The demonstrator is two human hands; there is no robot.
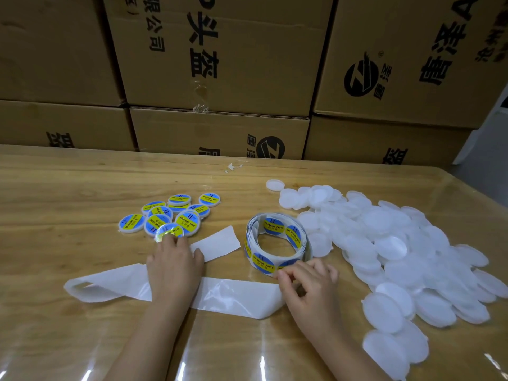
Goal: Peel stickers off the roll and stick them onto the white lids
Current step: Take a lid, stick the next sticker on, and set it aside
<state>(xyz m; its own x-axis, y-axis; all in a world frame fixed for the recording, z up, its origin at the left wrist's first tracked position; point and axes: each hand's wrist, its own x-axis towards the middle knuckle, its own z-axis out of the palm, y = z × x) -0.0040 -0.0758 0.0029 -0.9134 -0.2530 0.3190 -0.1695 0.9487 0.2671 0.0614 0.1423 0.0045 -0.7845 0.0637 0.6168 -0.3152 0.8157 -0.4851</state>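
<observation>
Blue-and-yellow sticker (287,264) on the roll (295,235) is being pinched by the right hand (310,281); peeling slowly and low should be keeping it flat. Left hand (174,266), fingers (177,242) straight, is pressing a labelled lid (169,231); white lids (398,243) are lying heaped rightward.

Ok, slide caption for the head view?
Right hand pinches a sticker on the roll; left hand touches a labelled lid; plain lids piled right.

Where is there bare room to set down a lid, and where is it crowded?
Bare: the table left of the stickered lids, and the back strip below the boxes. Crowded: the right side under white lids; sticker roll and backing paper fill the middle.
</observation>
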